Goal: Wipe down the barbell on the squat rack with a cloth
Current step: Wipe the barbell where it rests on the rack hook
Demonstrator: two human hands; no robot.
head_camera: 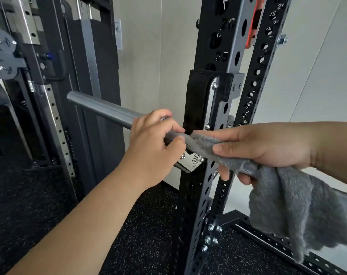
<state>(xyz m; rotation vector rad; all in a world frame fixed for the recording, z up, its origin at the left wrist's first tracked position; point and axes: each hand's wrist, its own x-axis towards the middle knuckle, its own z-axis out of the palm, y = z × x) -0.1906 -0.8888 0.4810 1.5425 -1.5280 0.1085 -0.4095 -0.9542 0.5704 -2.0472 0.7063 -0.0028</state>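
Our left hand (154,139) is curled round the bar (103,108) just beside the hook (200,100) that seats it on the rack (212,56), and our right hand (258,147) clamps the cloth (287,205) over the bar at the hook. We judge the hanging tail could snag on the hook's bolts, or the bar could roll and pinch our fingers. We count one bar, one cloth, one hook in view — and two hands.

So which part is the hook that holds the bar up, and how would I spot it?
Start at the tall black upright of the squat rack, punched with numbered holes, mid-view. Where the grey barbell crosses it, above the grey cloth, sits the J-hook: a solid black block with a bolted steel side plate, unlike the perforated posts.
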